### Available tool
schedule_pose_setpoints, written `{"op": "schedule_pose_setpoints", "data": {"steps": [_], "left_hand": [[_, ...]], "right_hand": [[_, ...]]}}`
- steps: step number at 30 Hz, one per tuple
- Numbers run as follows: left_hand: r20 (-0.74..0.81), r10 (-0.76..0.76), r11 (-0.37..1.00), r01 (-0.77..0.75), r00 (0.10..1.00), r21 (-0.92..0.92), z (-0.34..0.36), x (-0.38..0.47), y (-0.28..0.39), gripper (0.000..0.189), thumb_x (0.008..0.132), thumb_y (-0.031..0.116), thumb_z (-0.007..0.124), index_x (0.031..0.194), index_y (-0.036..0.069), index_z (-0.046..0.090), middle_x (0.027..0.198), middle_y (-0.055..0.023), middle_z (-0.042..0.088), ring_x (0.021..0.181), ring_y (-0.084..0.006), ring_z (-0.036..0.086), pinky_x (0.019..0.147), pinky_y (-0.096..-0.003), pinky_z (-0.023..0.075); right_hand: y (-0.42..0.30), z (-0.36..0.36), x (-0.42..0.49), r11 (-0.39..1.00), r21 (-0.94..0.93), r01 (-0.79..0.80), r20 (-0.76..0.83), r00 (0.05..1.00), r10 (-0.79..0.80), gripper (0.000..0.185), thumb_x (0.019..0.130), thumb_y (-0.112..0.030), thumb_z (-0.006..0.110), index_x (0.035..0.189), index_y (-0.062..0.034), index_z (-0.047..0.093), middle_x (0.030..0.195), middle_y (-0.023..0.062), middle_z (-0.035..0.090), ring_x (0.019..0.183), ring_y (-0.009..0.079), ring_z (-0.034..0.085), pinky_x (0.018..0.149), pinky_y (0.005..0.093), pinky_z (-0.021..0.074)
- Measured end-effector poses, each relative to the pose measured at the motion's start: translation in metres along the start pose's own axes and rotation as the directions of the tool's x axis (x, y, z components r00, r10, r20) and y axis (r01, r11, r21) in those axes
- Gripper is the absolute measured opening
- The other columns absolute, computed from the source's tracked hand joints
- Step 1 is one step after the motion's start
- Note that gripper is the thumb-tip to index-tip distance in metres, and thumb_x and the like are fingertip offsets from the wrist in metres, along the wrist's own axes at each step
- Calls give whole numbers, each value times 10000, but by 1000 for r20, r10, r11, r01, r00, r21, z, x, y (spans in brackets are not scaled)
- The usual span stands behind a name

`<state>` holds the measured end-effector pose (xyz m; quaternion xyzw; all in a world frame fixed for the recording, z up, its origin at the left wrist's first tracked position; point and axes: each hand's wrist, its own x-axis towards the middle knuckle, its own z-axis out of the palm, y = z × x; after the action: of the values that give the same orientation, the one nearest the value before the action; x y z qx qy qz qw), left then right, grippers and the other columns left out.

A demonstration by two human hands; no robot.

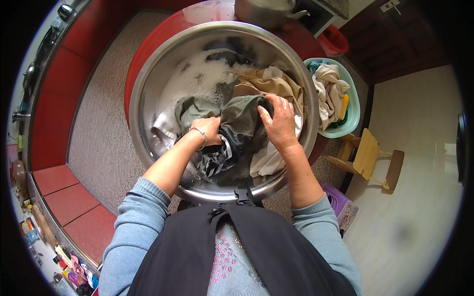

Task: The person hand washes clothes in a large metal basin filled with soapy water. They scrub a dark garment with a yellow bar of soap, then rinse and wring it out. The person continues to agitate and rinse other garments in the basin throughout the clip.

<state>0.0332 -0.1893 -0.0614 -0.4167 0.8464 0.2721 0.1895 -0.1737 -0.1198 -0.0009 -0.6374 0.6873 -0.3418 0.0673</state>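
A large round stainless steel basin [148,61] before me holds sudsy water and wet clothes. My left hand [208,131], with a bangle at the wrist, is closed on a dark olive garment [240,114], near the basin's middle. My right hand [279,120] rests at the garment's right end, fingers spread and bent; whether it pinches the cloth I cannot tell. Below lies a black cloth with white stripes [218,162]. Tan cloth [268,83] and off-white cloth [268,161] lie on the right side, and white foam [196,74] floats at the upper left.
The basin stands on a red round table [139,63] with a metal kettle [259,13] behind it. To the right are a pale green tub [353,100] of clothes, a small wooden chair [364,153] and a purple container [339,205]. Red tiled cabinets [55,107] line the left.
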Motion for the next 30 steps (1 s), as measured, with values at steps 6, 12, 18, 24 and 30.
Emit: {"op": "schedule_pose_setpoints", "data": {"steps": [6,12,18,24,30], "left_hand": [[-167,-197,782,52,966,-621,10,-34,-17,410,731,330,619,975,2,650,920,-171,680,891,-283,642,801,-367,476],[-232,-223,-88,-256,947,-963,-19,-82,-18,277,825,102,552,1064,-17,627,969,-62,660,846,-127,608,777,-250,484],[-460,-153,-345,-484,875,-804,-65,-127,-1,352,889,244,498,1132,1,574,1056,-112,641,949,-214,621,841,-340,506],[-483,-180,-491,-504,857,-711,-66,-154,1,350,893,240,515,1140,-2,567,1076,-112,633,956,-209,622,838,-315,501],[-417,-189,-176,-449,889,-876,-14,-155,-29,379,867,77,555,1236,4,512,1153,-76,605,1019,-152,576,903,-275,451]], "right_hand": [[-3,-2,-46,951,179,-253,209,954,214,189,849,-199,635,838,-26,560,808,117,592,744,280,554,686,371,458],[-2,13,-88,386,136,-913,845,310,436,586,903,-547,490,937,35,539,813,141,605,663,192,628,552,285,541],[-14,57,-91,-216,-23,-976,969,-75,236,1019,767,-805,355,1461,-89,148,1413,334,247,1155,484,461,931,618,398],[-13,123,-66,-549,351,-758,876,473,-93,888,775,-733,486,1364,-77,381,1342,143,453,1189,343,473,987,514,406],[31,140,3,-347,728,-592,682,678,275,501,840,-449,631,1171,-81,556,1085,93,614,967,204,594,857,373,507]]}}
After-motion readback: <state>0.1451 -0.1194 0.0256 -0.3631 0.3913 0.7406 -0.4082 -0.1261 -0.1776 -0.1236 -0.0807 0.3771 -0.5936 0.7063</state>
